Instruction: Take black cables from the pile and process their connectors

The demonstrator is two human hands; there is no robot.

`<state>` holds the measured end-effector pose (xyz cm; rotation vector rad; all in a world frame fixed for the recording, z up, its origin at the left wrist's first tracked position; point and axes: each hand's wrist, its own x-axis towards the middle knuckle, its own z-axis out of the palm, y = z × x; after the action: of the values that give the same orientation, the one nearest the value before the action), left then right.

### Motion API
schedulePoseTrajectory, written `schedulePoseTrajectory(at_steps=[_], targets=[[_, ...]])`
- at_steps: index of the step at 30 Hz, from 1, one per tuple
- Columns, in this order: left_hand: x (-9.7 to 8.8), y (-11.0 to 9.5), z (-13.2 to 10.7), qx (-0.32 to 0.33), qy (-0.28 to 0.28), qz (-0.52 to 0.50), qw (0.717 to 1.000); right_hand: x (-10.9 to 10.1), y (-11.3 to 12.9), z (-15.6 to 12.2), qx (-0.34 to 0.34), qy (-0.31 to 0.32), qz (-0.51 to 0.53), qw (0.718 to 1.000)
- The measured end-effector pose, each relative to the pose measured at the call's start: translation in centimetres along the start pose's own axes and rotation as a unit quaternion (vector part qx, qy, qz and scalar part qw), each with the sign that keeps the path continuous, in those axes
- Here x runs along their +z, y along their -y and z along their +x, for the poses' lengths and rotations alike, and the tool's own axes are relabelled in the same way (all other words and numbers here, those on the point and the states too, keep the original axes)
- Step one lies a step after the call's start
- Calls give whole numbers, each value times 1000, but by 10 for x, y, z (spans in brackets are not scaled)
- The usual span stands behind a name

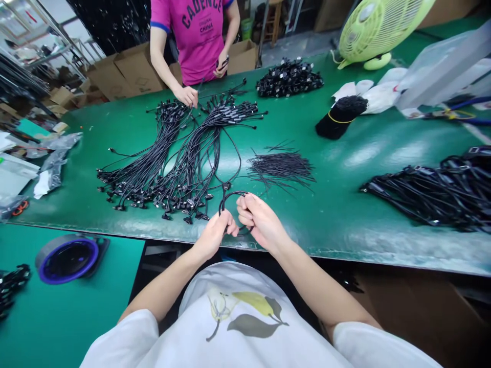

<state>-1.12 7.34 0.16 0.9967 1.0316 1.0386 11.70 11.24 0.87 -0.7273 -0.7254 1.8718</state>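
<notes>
A black cable [235, 193] is bent into a loop between my two hands, just above the table's near edge. My left hand [215, 231] is closed around its left side, where a connector end sticks up above the fingers. On the right side of the loop, my right hand [261, 219] pinches the cable with thumb and curled fingers. Beyond my left hand lie two fanned bundles of black cables [192, 158] with connectors at their ends. A pile of thin black ties [282, 167] rests past my right hand.
Across the green table [337, 204] stands a co-worker in a pink shirt [201, 38], one hand at the cables. A heap of black connectors [289, 77], a banded black bundle [340, 117], a green fan [378, 28] and coiled cables [433, 191] lie around. Left is a purple-rimmed round object [69, 259].
</notes>
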Motion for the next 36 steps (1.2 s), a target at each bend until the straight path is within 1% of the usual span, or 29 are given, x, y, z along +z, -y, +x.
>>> schedulePoseTrajectory(at_steps=[2,4,6,7,9,11,13,16,17,18,21,23,25,27,29,32,33,34,36], targets=[[-6,0,0,4,30,89,996,2,-6,-4,-20,-10,-5,1000],[-11,-2,-1,0,68,187,980,3,-13,-8,-35,-12,-33,999],[-15,-3,-3,-16,121,245,962,4,-17,-13,-26,-11,-43,999],[-16,-2,-5,-25,152,249,956,5,-18,-16,-12,-11,-36,999],[-18,2,-8,-49,209,212,953,8,-18,-21,13,-3,-12,1000],[-19,10,-11,-86,242,153,954,11,-16,-24,3,12,1,1000],[-19,19,-13,-114,228,113,960,13,-14,-23,-28,23,0,999],[-16,27,-16,-109,165,81,977,15,-12,-17,-51,12,-11,999],[-15,27,-17,-113,156,59,979,16,-10,-14,-48,12,-13,999],[-13,26,-18,-130,164,26,977,16,-9,-12,-43,15,-13,999],[-6,16,-23,-210,203,-104,951,15,-5,-7,-8,36,-10,999],[-2,9,-25,-243,194,-173,935,13,-3,-5,21,47,0,999],[1,4,-27,-255,181,-209,927,11,-1,-4,34,59,10,998],[4,2,-26,-261,189,-220,921,8,-1,-2,36,74,14,997],[8,4,-26,-260,173,-220,924,6,1,0,34,73,9,997],[15,10,-25,-233,100,-194,948,2,5,4,38,42,5,998],[16,12,-25,-220,84,-177,956,1,6,6,40,32,7,999],[16,14,-25,-210,77,-159,962,0,6,6,41,25,9,999],[14,17,-23,-198,79,-139,967,-1,7,7,36,19,9,999]])
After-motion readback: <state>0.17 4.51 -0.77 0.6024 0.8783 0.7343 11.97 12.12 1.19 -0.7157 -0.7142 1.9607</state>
